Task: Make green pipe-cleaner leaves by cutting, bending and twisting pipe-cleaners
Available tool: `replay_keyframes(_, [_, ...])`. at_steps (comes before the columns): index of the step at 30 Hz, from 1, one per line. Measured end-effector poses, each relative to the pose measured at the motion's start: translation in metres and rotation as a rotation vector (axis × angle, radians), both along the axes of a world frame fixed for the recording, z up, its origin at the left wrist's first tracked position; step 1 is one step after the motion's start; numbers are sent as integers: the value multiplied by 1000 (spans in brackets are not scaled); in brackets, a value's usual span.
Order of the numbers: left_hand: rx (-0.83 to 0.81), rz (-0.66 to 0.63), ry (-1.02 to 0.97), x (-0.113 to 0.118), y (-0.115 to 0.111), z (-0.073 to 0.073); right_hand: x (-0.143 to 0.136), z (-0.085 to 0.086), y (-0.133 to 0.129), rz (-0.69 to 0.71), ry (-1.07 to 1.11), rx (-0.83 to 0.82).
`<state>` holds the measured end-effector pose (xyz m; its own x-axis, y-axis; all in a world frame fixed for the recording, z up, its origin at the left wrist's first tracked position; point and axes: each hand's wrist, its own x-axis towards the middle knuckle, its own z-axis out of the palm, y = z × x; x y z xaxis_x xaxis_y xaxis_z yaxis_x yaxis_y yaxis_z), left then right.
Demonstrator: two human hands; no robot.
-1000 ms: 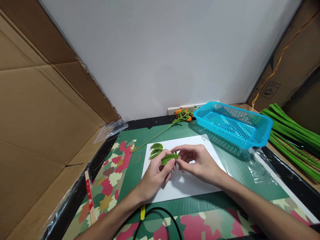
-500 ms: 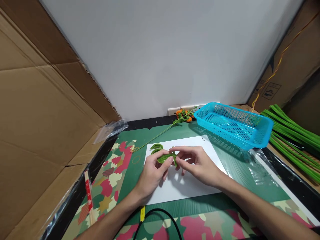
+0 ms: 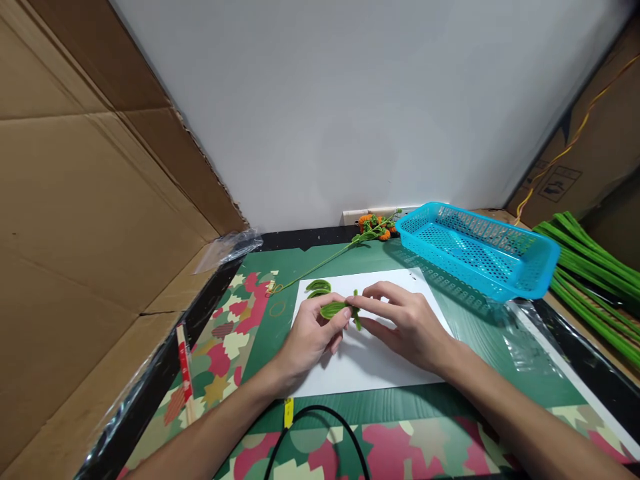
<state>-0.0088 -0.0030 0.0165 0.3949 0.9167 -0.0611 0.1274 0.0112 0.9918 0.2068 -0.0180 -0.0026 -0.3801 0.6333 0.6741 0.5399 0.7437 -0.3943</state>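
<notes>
Between thumb and fingers, my left hand (image 3: 314, 333) pinches a green fuzzy leaf shape (image 3: 334, 311) over the white paper (image 3: 380, 373). At its right end a short green piece stands crosswise. My right hand (image 3: 407, 323) is at that crosswise piece, its index fingertip touching the join and its thumb close below; whether it grips the piece is too small to tell. Two more green leaf shapes (image 3: 319, 286) lie on the paper's upper left, the lower one partly hidden by my left hand.
A blue perforated basket (image 3: 520, 283) stands at the back right, beside green fuzzy stems (image 3: 595, 267). An orange flower stem (image 3: 325, 262) lies behind the paper. Chopsticks in a red wrapper (image 3: 185, 367) are at left; a black cable (image 3: 345, 427) curves in front.
The whole view has shifted slightly. My right hand's fingers have spread and changed their hold around the crosswise piece, while my left hand keeps pinching the leaf, which now lies more level.
</notes>
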Motion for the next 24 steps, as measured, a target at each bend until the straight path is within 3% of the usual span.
replay_keyframes(6, [19,-65,21,-2,-3,1,2,2,0,-26,-8,198])
replay_keyframes(13, [31,-105,-14,-3,-3,1,-1,0,-2,-12,22,200])
replay_keyframes(19, [-31,-104,-76,-5,-3,-7,-7,3,-5,-77,-103,276])
replay_keyframes(24, [-82,-81,-101,-2,-3,-4,-5,3,-3,-94,-227,312])
